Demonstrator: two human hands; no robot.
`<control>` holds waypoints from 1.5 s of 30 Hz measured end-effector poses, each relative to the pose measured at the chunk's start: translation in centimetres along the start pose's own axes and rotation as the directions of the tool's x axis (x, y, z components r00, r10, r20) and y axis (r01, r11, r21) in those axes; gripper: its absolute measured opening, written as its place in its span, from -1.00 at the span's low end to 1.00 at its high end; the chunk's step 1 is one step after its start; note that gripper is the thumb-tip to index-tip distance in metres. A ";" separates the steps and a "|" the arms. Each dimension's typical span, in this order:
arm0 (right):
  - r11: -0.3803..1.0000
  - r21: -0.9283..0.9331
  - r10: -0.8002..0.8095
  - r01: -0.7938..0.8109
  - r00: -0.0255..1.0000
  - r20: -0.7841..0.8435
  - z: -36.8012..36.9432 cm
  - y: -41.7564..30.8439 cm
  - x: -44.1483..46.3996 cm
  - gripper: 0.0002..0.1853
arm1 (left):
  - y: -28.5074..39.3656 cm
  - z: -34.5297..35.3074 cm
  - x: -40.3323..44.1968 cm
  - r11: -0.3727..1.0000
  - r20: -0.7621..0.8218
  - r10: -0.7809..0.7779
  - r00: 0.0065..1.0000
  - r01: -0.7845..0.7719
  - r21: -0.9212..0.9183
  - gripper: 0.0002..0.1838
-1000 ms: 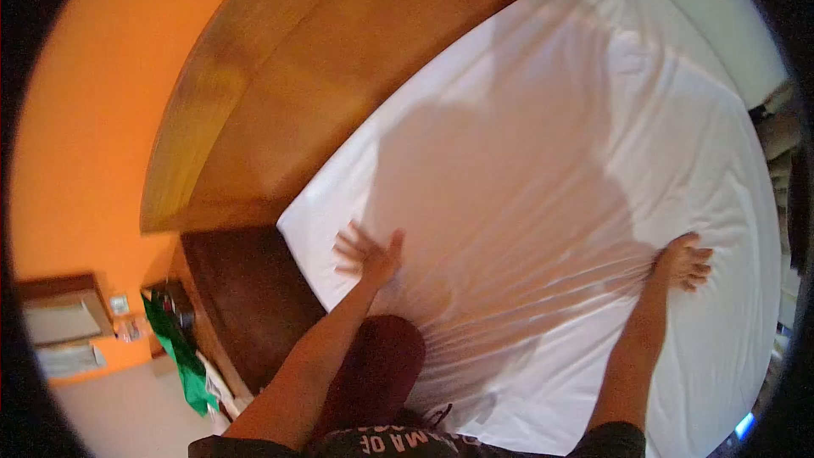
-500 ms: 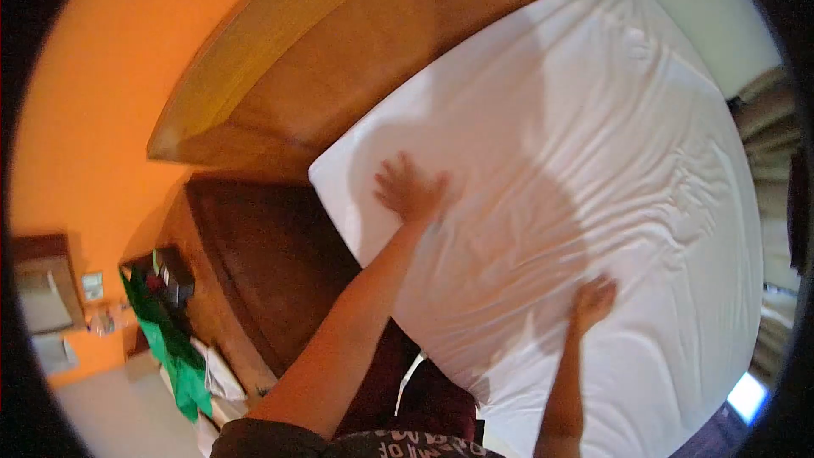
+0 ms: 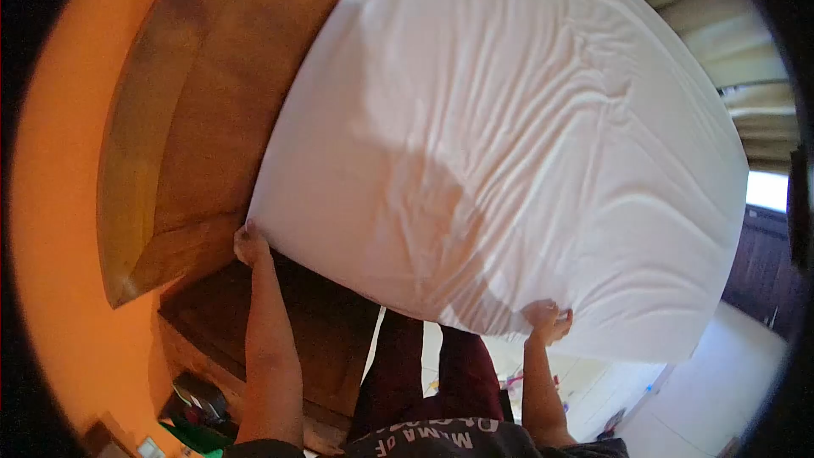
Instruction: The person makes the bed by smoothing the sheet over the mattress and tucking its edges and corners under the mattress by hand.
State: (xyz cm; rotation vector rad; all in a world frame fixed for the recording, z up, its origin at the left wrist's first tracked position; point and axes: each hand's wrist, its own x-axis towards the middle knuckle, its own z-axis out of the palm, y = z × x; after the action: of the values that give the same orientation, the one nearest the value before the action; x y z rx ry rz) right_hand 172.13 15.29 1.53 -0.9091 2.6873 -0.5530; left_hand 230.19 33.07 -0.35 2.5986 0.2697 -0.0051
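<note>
A white bed sheet (image 3: 509,161) covers the mattress, smooth near the headboard and creased with long folds across the middle and far side. At the near corner beside the headboard, my left hand (image 3: 250,243) is closed on the sheet's edge; its fingertips are partly hidden. My right hand (image 3: 547,321) grips the sheet with curled fingers along the near side of the bed, farther to the right. The shadow of my head and arms falls across the fabric.
The wooden headboard (image 3: 208,119) rises at the left against an orange wall (image 3: 64,170). A brown wooden bedside cabinet (image 3: 288,335) stands close to my left arm. Dark items and a green bag (image 3: 199,434) lie beyond it. Curtains (image 3: 704,25) hang at the far right, above pale floor tiles (image 3: 738,356).
My left hand has gone from lying spread on the sheet to the corner by the headboard. My right hand has moved to the near edge and curled. The view has turned.
</note>
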 end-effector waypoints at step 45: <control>-0.289 0.593 -0.012 -0.751 0.623 0.782 -4.0 22.3 18.9 -0.48 | -5.9 3.9 -53.6 0.242 0.981 0.082 0.174 0.952 -0.189 -0.32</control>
State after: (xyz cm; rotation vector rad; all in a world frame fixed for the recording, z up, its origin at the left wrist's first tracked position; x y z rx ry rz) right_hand 144.33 20.91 -6.55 0.4458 0.9981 -1.4929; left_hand 176.68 25.87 -3.65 0.8932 0.6230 -1.2430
